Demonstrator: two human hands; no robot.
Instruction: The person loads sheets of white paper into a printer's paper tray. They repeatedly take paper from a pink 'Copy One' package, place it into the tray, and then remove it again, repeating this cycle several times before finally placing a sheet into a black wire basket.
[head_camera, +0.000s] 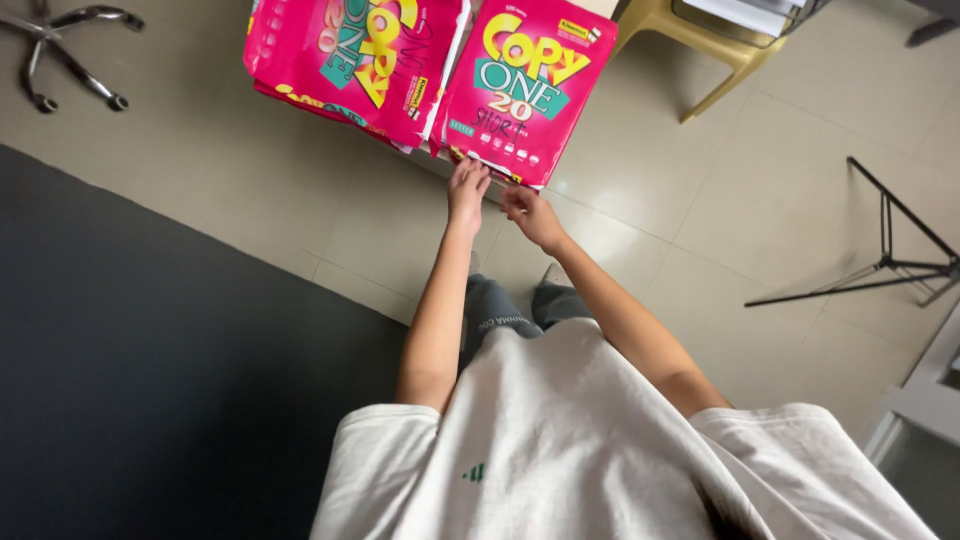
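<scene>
Both hands reached forward to the near edge of a pink paper ream. The left hand curled its fingers onto that edge, while the right hand touched it just beside; how firmly either gripped could not be told. A second pink ream stack lay to its left, above the tiled floor.

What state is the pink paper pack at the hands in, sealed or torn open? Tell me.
Sealed, as far as shown: the pink pack has an unbroken wrapper face. The left hand and right hand cover its near edge.
</scene>
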